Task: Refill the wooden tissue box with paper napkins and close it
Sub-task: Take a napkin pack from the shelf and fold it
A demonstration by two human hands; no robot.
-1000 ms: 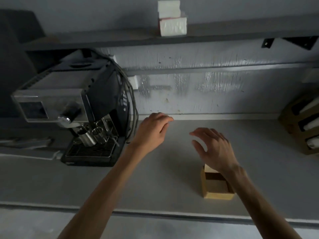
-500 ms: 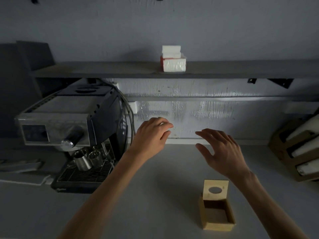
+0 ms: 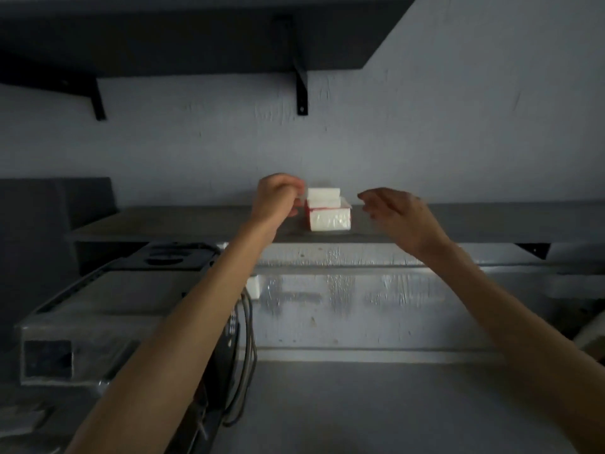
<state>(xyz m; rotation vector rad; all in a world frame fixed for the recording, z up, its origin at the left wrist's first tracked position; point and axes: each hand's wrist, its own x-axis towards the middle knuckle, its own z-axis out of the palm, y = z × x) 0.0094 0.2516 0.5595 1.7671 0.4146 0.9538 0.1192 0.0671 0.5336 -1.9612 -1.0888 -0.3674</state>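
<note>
Your two bare arms reach up to the grey wall shelf (image 3: 163, 221). On this shelf stands the white pack of paper napkins in clear plastic wrap with a red edge (image 3: 329, 217), and a smaller white stack of napkins (image 3: 323, 193) sticks out of its top.

Your left hand (image 3: 278, 199) is at the left side of the pack. Its fingers are curled, and the fingertips (image 3: 299, 188) are at the upper left corner of the small stack. It seems to touch there, but I cannot tell if it really grips the napkins. Your right hand (image 3: 396, 214) is open, with the fingers spread loosely. It is near the right side of the pack but apart from it, and it holds nothing.

Below your left arm is the silver and black espresso machine (image 3: 108, 309), with grey cables (image 3: 245, 355) hanging at its right side. Above, a dark shelf on black brackets (image 3: 196, 37) is on the grey wall (image 3: 458, 126). The wooden tissue box is not in this view.
</note>
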